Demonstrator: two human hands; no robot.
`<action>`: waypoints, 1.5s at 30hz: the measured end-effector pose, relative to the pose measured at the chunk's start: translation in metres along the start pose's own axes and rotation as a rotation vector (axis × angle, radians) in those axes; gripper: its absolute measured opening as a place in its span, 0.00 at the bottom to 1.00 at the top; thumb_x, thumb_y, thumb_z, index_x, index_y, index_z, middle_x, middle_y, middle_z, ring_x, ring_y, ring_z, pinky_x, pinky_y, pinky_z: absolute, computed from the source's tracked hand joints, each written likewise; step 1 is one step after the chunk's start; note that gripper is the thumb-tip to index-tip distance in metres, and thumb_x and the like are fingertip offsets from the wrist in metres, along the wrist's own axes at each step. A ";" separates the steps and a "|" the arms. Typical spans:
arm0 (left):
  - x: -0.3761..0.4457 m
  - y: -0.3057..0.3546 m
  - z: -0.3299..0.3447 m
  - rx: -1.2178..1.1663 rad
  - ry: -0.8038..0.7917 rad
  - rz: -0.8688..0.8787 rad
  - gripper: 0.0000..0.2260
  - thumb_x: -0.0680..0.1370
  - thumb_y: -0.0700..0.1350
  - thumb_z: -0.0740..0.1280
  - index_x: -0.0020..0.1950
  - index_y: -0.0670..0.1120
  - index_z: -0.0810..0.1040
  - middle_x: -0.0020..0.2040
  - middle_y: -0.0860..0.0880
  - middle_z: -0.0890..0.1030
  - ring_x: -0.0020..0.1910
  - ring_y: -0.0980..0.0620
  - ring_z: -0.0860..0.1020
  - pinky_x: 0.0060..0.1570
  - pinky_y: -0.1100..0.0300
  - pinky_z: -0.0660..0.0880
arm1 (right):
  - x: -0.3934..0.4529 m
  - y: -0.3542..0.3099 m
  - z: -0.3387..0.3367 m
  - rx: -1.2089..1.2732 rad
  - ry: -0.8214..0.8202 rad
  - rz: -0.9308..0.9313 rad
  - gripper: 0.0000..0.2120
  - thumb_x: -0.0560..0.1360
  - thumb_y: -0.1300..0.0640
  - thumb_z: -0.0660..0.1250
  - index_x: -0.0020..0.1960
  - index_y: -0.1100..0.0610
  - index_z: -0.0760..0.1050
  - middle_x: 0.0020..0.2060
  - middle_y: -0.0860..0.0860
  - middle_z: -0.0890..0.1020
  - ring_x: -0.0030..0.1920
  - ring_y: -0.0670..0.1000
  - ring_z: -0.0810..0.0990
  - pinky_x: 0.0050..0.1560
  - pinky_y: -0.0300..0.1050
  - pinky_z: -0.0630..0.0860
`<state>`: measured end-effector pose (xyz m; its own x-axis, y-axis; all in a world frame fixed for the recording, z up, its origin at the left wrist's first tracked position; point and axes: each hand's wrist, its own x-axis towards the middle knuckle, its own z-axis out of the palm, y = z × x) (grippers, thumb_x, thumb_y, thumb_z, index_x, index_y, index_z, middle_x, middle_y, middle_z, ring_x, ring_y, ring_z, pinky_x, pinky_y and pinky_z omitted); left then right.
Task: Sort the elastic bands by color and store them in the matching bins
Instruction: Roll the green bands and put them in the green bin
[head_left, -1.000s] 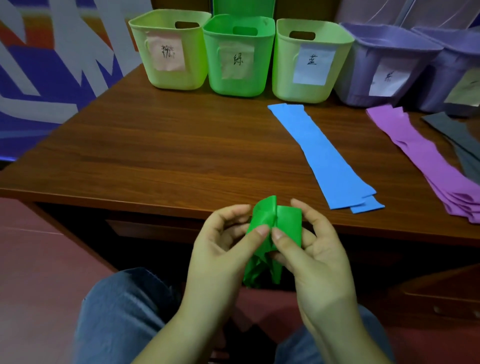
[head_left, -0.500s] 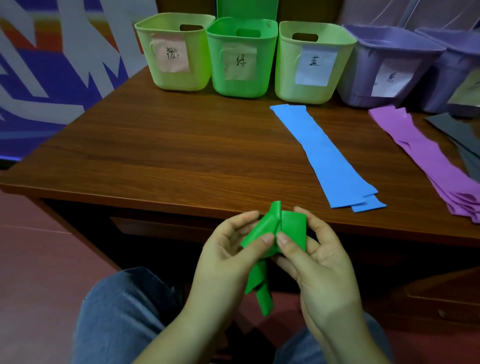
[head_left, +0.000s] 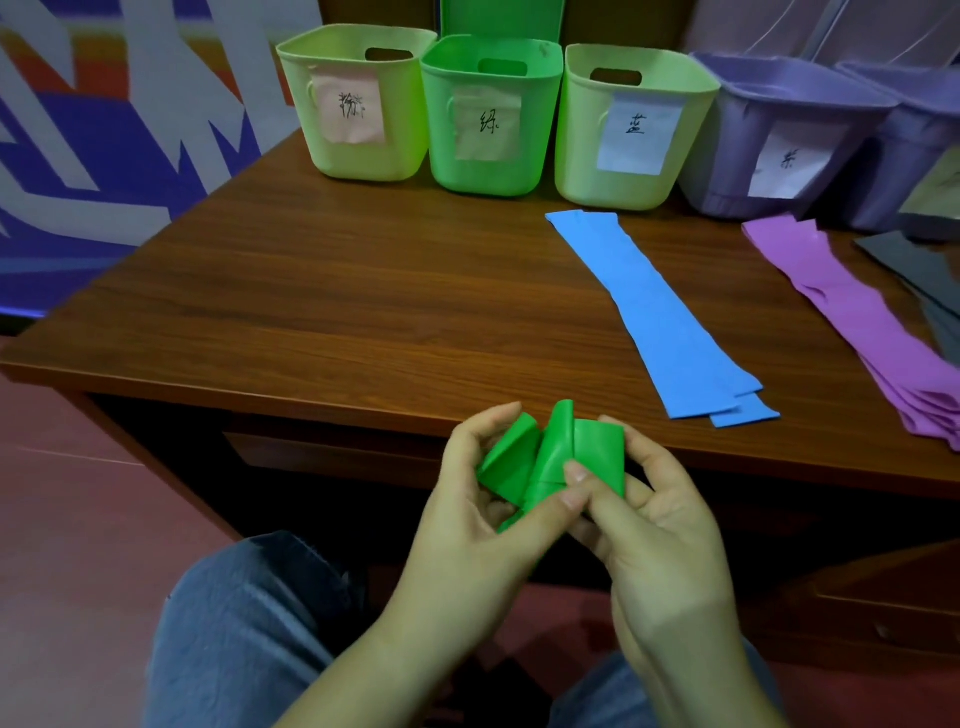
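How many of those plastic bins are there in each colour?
Light green bins: 2
Bright green bins: 1
Purple bins: 2
Total: 5 bins, lined up along the back of the table

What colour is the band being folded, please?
Green, clearest in the head view: the band.

L hand (head_left: 480, 512) & R hand (head_left: 657, 519) side by side near desk edge, fingers curled, thumbs meeting, both pinching folded green band (head_left: 550, 462).
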<state>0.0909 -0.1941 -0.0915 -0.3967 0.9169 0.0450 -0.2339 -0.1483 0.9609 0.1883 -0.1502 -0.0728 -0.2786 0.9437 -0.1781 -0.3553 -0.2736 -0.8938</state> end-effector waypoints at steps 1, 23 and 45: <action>0.000 -0.001 0.000 0.046 -0.008 0.019 0.25 0.65 0.46 0.75 0.60 0.55 0.73 0.54 0.56 0.81 0.52 0.57 0.80 0.48 0.65 0.75 | 0.000 -0.001 0.000 0.002 0.003 0.000 0.16 0.73 0.71 0.64 0.54 0.53 0.73 0.40 0.53 0.86 0.40 0.49 0.85 0.37 0.38 0.80; 0.008 0.036 -0.016 0.110 0.117 0.007 0.10 0.77 0.48 0.63 0.57 0.52 0.78 0.48 0.50 0.85 0.44 0.56 0.82 0.46 0.61 0.76 | -0.005 -0.024 -0.007 -0.132 -0.058 -0.073 0.19 0.71 0.70 0.65 0.54 0.50 0.73 0.35 0.52 0.85 0.36 0.47 0.84 0.32 0.38 0.78; 0.001 0.030 -0.007 -0.363 0.232 -0.392 0.12 0.65 0.40 0.67 0.47 0.38 0.78 0.31 0.45 0.80 0.26 0.55 0.77 0.25 0.67 0.74 | -0.014 -0.014 0.000 -0.289 -0.117 -0.171 0.24 0.71 0.74 0.65 0.58 0.50 0.71 0.37 0.53 0.85 0.36 0.47 0.84 0.38 0.37 0.79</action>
<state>0.0767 -0.2004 -0.0642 -0.3936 0.8300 -0.3953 -0.6753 0.0308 0.7369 0.1972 -0.1593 -0.0582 -0.3432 0.9391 0.0171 -0.1430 -0.0343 -0.9891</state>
